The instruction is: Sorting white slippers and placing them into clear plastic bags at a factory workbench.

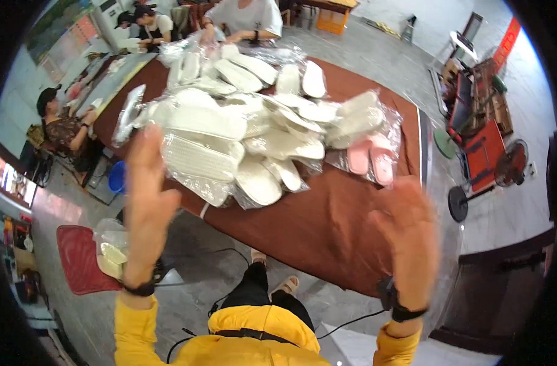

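My left hand (150, 204) is raised at the near left of the table, fingers stretched upward and thumb apart, holding nothing. Close beyond it lies a heap of white slippers (199, 158) in clear plastic bags. My right hand (409, 235) hovers over the table's right part, also open and slightly blurred, with nothing in it. Just past its fingertips, a pair of pink slippers (371, 160) lies bagged at the right edge of the heap. Neither hand visibly touches a slipper.
Brown cloth (327, 226) covers the table. A person in a white shirt (248, 21) stands at its far side; others sit at the left. On the left are a red stool (77, 262) with pale slippers and a blue bucket (117, 177). A fan (511, 161) stands at the right.
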{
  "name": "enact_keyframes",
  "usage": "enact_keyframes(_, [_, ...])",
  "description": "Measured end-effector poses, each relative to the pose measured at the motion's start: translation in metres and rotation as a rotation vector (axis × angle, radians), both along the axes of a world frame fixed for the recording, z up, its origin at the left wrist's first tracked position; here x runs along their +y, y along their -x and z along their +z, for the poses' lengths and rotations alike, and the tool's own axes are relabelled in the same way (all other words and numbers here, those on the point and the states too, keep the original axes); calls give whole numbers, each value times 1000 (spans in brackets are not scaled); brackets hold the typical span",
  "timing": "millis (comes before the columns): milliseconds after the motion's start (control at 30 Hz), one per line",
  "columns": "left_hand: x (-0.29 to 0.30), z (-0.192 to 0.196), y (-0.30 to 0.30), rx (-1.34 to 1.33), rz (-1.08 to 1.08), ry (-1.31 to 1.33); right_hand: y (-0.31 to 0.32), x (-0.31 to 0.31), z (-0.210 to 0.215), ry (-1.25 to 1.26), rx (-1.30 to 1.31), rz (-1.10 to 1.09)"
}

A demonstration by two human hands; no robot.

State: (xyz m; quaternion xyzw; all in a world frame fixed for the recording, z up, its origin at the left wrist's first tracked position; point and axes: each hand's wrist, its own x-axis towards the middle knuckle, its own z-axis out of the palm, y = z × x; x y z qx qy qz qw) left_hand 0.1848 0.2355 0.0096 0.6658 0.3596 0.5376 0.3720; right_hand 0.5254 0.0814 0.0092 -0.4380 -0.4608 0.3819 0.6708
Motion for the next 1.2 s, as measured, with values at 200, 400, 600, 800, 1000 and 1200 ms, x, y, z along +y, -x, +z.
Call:
enact_keyframes(200, [45,-185,48,221,304,295,40,69,-134,629,184,132])
enact_keyframes(400, [119,-255,66,-71,377,636,75,168,-217,757,225,168])
enact_keyframes(600, [171,-294,108,-12,280,674,173,238,-248,704,-72,-178])
enact_keyframes(800, [288,-251,148,190,177,519,225,316,-229,746,31,-99])
enact_keyframes(1000, [392,-252,192,64,254,446,281,403,-232,793,-299,-161])
enact_keyframes(1200, [479,-280,189,48,340,405,300,438,-237,576,-430,9])
